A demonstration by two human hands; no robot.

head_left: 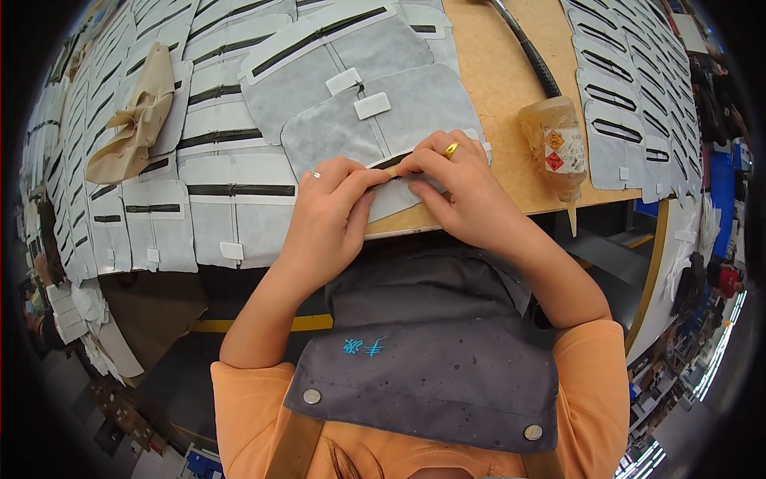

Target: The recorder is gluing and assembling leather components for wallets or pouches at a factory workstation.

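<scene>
My left hand (331, 209) and my right hand (461, 191) meet at the near edge of a grey fabric panel (415, 100). The panel carries a white rectangular tab and a black strip along its near side. Fingers of both hands are closed in a pinch at that strip, with a small tan piece (391, 171) showing between the fingertips. My left hand wears a ring with a pale stone, and my right a gold ring. Another grey panel (275, 104) lies partly beneath this one. What is under the fingertips is partly hidden.
Rows of similar grey panels (231, 164) overlap on the left, and more panels (610, 120) lie at right. A crumpled tan cloth (132, 132) rests on the left rows. A glue bottle (556, 148), nozzle toward me, stands near the table edge beside a black-handled tool (527, 52).
</scene>
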